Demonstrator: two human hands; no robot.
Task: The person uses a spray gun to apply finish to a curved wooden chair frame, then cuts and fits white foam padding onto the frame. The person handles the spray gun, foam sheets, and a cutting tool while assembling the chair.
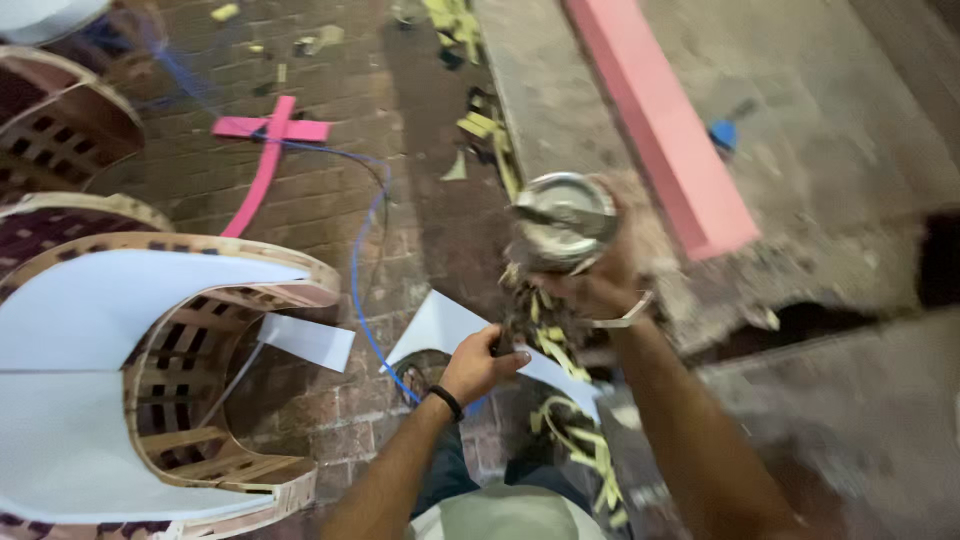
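Brick floor (330,200) | right hand (600,285) grips round metal tin (563,218) (shiny) | left hand (478,365) on paper strips (545,335)

Dim ambient, looks like artificial light from upper left; brick floor (300,200) reads warm and underexposed. White paper sheet (90,310) on the woven frame is the brightest patch, near clipping, no detail. Glare on the metal tin lid (565,215). Heavy motion blur on the right hand (600,280) and the right side; concrete slab (800,120) smeared. Left hand (480,365) softer but readable. Far right corner falls to near black. Edges slightly stretched.
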